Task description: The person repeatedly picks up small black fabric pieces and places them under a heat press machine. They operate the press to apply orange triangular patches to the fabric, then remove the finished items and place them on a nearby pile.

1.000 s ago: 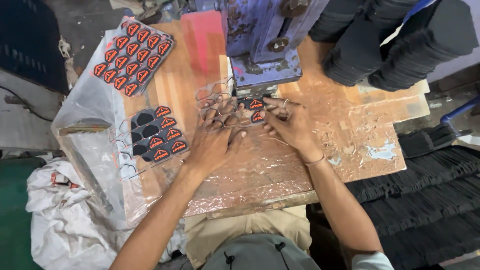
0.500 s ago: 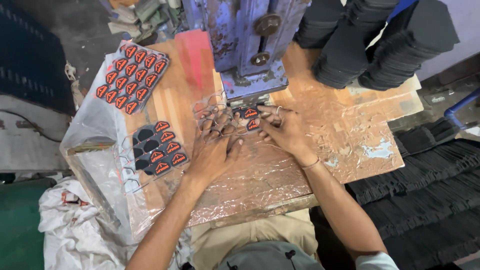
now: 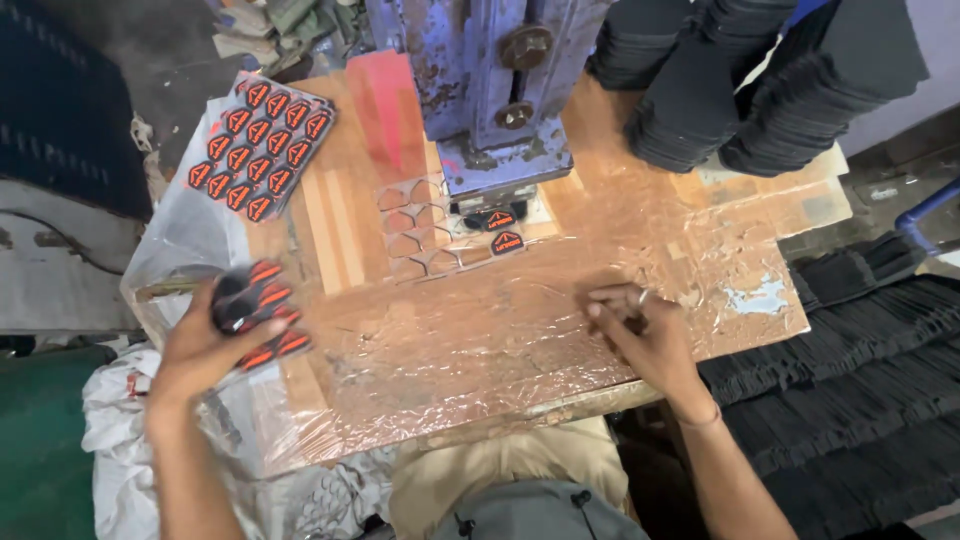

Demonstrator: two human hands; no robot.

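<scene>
Foil-covered counter (image 3: 520,330): left hand (image 3: 205,345) fingers grip a sheet of black-and-orange patches (image 3: 262,315); right hand (image 3: 640,330) rests with fingers curled shut, empty.

Both hands left the press: left hand (image 3: 205,345) now on patch stack (image 3: 262,312), right hand (image 3: 640,335) drawn back

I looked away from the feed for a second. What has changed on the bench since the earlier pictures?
Both hands have left the blue press. The left hand moved out left and now rests on the small sheet of black patches with orange emblems. The right hand pulled back right onto the plastic-covered wooden bench, fingers curled. The clear cut-out film, two patches under the press and the larger patch sheet stayed put.
</scene>
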